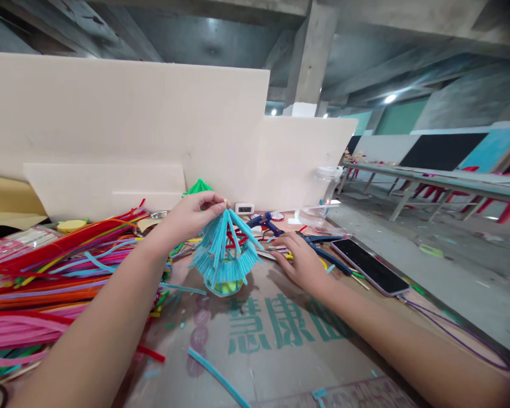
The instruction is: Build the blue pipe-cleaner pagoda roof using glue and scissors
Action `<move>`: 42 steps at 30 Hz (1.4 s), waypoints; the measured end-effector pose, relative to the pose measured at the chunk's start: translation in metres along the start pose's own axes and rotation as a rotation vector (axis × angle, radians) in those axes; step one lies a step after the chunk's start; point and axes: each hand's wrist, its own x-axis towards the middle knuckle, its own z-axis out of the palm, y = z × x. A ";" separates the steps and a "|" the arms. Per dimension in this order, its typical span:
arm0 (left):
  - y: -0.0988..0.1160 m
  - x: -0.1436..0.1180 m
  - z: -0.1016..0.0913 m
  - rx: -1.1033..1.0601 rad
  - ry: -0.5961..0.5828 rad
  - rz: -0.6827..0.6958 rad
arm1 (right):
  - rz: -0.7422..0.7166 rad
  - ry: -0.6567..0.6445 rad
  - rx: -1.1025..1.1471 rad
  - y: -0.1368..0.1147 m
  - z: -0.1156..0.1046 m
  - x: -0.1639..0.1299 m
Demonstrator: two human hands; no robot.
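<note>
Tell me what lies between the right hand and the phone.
Head view: a dark blue pipe cleaner and a thin stick lie between the right hand and the phone.

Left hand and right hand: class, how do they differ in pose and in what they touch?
The left hand is raised, pinching the top of the blue pipe-cleaner lantern; the right hand lies low on the cardboard-covered table. The left hand grips; the right hand's fingers spread open, reaching among small tools beside a phone. Both are bare, with bare forearms.

free: bare cardboard (280, 351) in front | blocked: pipe-cleaner heap (46, 283) left, phone (369, 266) right, board wall (153, 124) behind
</note>
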 end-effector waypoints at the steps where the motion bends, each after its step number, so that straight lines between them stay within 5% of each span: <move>1: -0.001 0.001 0.001 -0.001 0.004 0.004 | -0.080 0.068 0.010 -0.011 -0.005 0.004; 4: -0.005 0.002 0.001 -0.008 0.008 0.022 | -0.297 0.179 0.010 -0.047 -0.019 0.019; 9: -0.010 0.004 0.001 -0.031 0.007 0.046 | -0.533 0.175 -0.060 -0.088 -0.018 0.048; 16: -0.007 0.003 0.001 -0.031 -0.011 0.025 | -0.523 0.273 -0.052 -0.082 0.000 0.053; 42: 0.004 0.001 0.004 0.138 -0.018 0.086 | -0.469 0.271 -0.174 -0.091 0.002 0.046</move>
